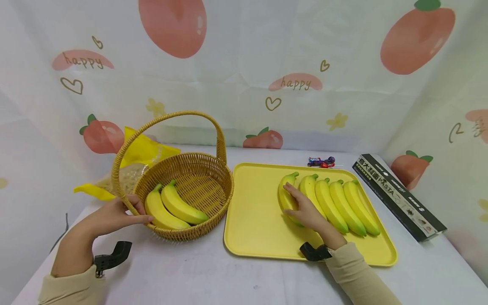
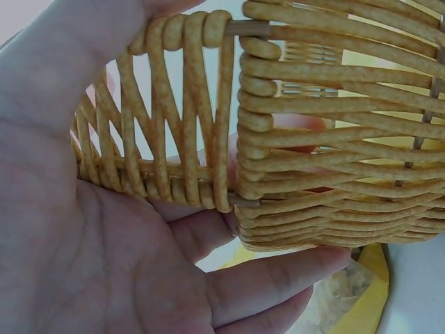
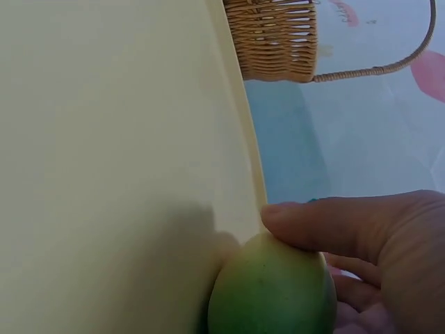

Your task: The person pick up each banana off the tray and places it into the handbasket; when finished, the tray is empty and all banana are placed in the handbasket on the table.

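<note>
My left hand (image 1: 118, 218) grips the wicker basket (image 1: 219, 216) where its tall handle (image 1: 169, 118) joins the rim; in the left wrist view the thumb side and fingers (image 2: 271, 282) wrap that joint. Two yellow bananas (image 1: 183, 207) with green ends lie side by side in the basket's left half. On the yellow tray (image 1: 251, 212), my right hand (image 1: 310, 214) holds the leftmost banana (image 1: 284, 197) of a row, thumb on one side and fingers across the other. Up close, the right wrist view shows this banana's green end (image 3: 271, 292) beneath the thumb.
Several more bananas (image 1: 337, 207) lie in a slanted row on the tray, right beside my right hand. A black pasta box (image 1: 398, 197) lies right of the tray. Small wrapped candies (image 1: 322, 162) sit behind it. A yellow bag (image 1: 142, 150) stands behind the basket.
</note>
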The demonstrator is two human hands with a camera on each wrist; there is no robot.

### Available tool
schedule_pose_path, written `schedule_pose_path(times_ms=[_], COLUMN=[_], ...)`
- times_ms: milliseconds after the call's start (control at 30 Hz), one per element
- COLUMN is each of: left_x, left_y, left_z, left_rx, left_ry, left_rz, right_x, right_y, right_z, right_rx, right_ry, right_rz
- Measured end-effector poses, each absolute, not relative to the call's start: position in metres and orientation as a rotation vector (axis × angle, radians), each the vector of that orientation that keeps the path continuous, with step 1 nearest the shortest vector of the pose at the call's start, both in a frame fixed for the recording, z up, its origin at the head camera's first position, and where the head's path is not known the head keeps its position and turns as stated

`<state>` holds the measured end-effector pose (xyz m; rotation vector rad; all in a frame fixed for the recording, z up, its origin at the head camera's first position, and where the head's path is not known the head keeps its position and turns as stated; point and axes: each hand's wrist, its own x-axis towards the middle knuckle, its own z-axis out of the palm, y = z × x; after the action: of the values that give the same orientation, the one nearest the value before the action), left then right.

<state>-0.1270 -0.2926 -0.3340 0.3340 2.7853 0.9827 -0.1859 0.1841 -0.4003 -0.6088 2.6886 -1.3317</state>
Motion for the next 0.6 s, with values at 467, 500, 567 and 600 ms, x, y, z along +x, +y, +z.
schedule_pose_path(times_ms=[467,500,567,600], left_x=[-0.1273,-0.1274,-0.1274,-0.1273], left_y=[-0.2945,-0.2943,-0.294,-0.2939], left_z=[-0.3343,-0.3344,-0.3348,-0.3351], left_rx=[0.379,0.382,0.379,0.379], left_ry=[2.781,2.782,2.782,2.781], left_rz=[0.986,0.986,0.993,0.993], right_x=[-0.1841,-0.1841,-0.184,-0.184], right_y=[0.1856,0.1856,0.1857,0.1857], right_z=[-0.4018,-0.4019,-0.4022,-0.4023], right_rx=[-0.594,-0.597,-0.603,-0.611], right_ry=[2.659,2.661,2.67,2.675], right_rz=[-1.005,-1.007,-1.01,-1.012])
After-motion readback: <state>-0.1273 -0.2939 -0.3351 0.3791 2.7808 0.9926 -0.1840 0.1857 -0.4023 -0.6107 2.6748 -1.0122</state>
